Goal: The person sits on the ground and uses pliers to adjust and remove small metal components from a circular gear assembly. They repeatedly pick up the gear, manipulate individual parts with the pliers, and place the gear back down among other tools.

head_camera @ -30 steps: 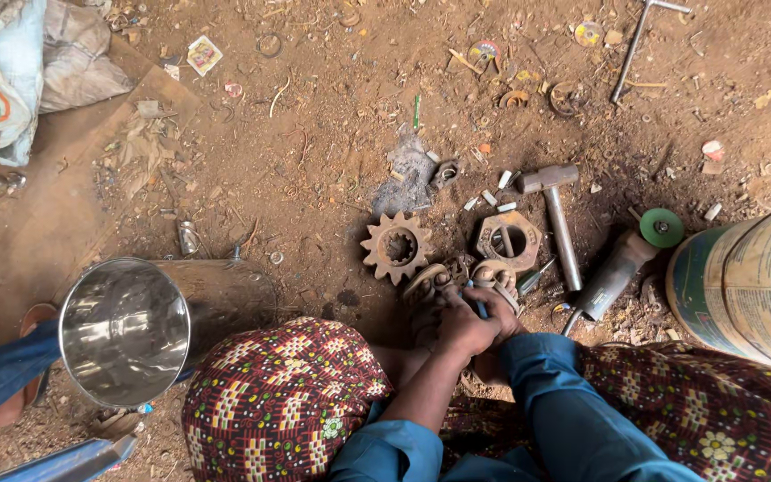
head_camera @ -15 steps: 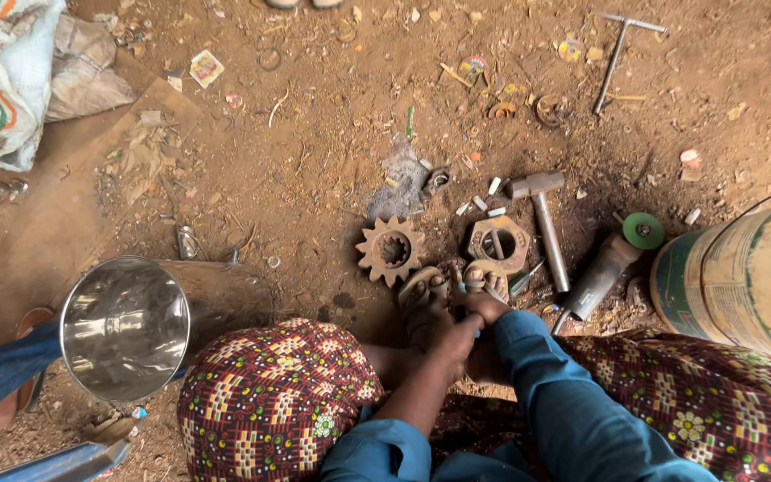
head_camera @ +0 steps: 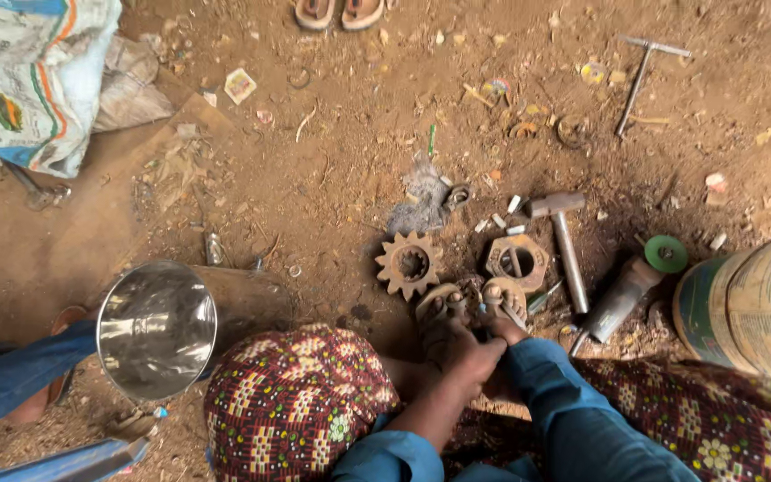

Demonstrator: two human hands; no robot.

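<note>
Both hands point(head_camera: 470, 350) meet low over sandalled feet point(head_camera: 443, 308) on the dirt floor point(head_camera: 332, 178), beside a rusty gear point(head_camera: 410, 264) and hammer point(head_camera: 566, 241); whether the fingers pinch anything cannot be told.

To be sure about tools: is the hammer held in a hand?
No, the hammer lies on the dirt, apart from both hands.

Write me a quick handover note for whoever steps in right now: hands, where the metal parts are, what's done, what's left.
Left hand: low on the dirt beside the two feet, closed around something small; what it holds is hidden.
Right hand: pressed close against the left, grip hidden too.
Parts: toothed gear flat on the ground just beyond the feet; hexagonal nut right of it; hammer beside the nut; steel bucket to the left.
Done: gear and nut lie loose, apart.
Left: whatever the hands are working; cannot tell more.
</note>
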